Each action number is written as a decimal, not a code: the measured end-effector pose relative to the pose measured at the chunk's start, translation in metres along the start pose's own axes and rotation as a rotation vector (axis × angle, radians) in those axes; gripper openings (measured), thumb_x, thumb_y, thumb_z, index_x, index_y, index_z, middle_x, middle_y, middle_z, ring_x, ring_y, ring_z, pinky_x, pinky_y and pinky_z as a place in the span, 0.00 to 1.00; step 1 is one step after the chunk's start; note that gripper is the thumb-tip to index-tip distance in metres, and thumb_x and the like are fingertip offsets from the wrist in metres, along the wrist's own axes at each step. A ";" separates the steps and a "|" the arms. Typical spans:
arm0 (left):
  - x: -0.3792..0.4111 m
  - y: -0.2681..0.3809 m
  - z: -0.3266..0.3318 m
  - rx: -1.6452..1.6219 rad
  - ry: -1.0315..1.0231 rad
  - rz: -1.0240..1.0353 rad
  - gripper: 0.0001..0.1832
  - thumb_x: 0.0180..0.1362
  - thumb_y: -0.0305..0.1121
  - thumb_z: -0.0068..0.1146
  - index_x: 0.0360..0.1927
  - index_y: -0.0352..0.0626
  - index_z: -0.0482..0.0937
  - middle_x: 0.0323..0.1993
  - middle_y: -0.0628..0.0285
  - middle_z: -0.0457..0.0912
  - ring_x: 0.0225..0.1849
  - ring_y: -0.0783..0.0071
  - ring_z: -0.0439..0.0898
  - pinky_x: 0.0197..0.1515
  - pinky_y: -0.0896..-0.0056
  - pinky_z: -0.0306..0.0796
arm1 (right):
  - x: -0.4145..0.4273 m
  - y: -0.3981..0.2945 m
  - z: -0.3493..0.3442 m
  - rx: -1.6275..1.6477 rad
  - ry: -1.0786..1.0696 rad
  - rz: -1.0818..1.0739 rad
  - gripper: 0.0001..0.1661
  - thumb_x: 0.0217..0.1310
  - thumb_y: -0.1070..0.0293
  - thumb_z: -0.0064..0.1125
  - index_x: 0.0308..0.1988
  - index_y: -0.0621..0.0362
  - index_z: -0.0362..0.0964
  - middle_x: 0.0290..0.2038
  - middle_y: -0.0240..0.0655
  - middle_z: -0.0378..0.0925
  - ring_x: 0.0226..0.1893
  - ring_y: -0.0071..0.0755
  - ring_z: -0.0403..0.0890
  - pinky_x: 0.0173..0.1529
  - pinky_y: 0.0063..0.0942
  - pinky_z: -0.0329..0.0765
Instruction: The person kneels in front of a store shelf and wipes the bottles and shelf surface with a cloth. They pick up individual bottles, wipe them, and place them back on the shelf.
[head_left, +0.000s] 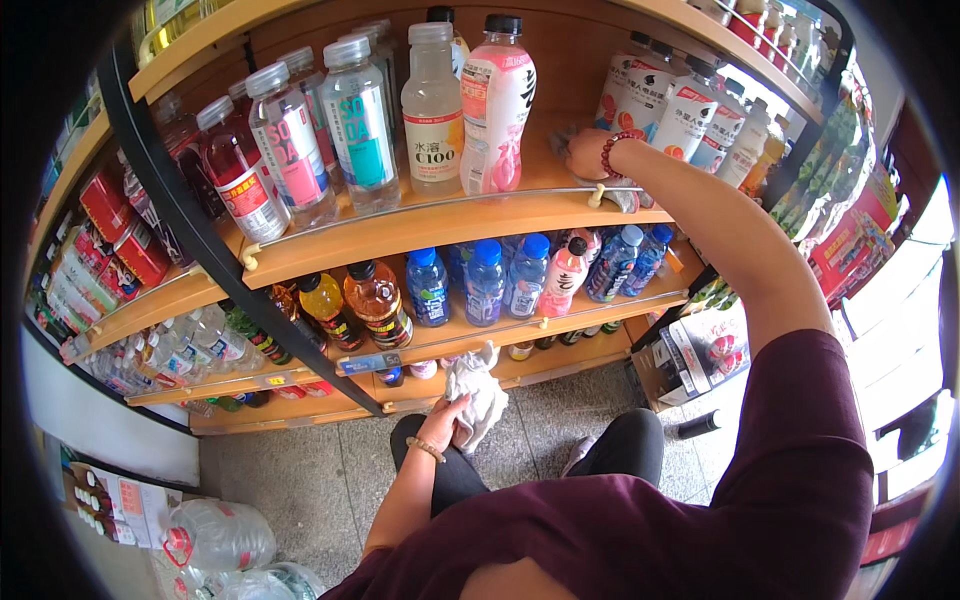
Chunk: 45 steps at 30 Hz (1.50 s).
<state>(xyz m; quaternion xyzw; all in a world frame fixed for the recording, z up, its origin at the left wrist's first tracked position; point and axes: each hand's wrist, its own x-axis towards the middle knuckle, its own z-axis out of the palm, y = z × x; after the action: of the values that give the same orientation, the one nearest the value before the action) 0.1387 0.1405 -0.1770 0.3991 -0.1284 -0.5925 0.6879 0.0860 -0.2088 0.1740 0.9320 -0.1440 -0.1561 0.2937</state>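
Note:
My right hand (592, 154) reaches onto the upper wooden shelf (450, 216) and presses a grey cloth (626, 196) on its surface near the front rail. To its left stand a pink-labelled plastic bottle with a black cap (496, 112) and a clear bottle with a white cap (433, 120). Several white-labelled bottles (637, 97) stand just to its right and behind. Low in front of my knees, my left hand (444, 421) holds a crumpled whitish cloth (477, 390).
Blue-capped bottles (486, 289) and amber drink bottles (377, 300) line the shelf below. A black upright post (217, 247) divides the shelving on the left. A cardboard box (686, 360) is at the right on the floor. Large empty plastic jugs (225, 534) lie at the lower left.

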 end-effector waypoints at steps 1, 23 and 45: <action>-0.001 0.000 0.000 0.007 0.001 -0.001 0.19 0.56 0.33 0.53 0.49 0.36 0.70 0.44 0.62 0.76 0.46 0.73 0.75 0.50 0.71 0.66 | -0.009 -0.002 -0.005 -0.027 -0.054 -0.007 0.17 0.52 0.70 0.44 0.38 0.65 0.76 0.40 0.46 0.77 0.42 0.45 0.78 0.44 0.34 0.75; 0.000 -0.003 -0.003 0.058 -0.055 -0.004 0.21 0.56 0.32 0.53 0.52 0.35 0.67 0.46 0.61 0.75 0.48 0.71 0.74 0.52 0.70 0.66 | -0.217 0.029 -0.058 0.501 0.593 0.483 0.23 0.51 0.56 0.46 0.44 0.57 0.73 0.35 0.50 0.76 0.38 0.47 0.78 0.44 0.37 0.73; 0.010 -0.010 0.020 0.196 -0.001 -0.089 0.20 0.55 0.34 0.54 0.50 0.35 0.70 0.46 0.62 0.76 0.48 0.72 0.73 0.52 0.71 0.65 | -0.175 -0.046 0.062 0.602 0.234 0.633 0.38 0.47 0.63 0.49 0.60 0.42 0.50 0.34 0.48 0.77 0.36 0.51 0.78 0.40 0.45 0.74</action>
<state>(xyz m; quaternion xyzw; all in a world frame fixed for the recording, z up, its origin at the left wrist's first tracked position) 0.1214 0.1243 -0.1742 0.4694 -0.1680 -0.6072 0.6187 -0.0886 -0.1408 0.1348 0.8973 -0.4269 0.0966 0.0571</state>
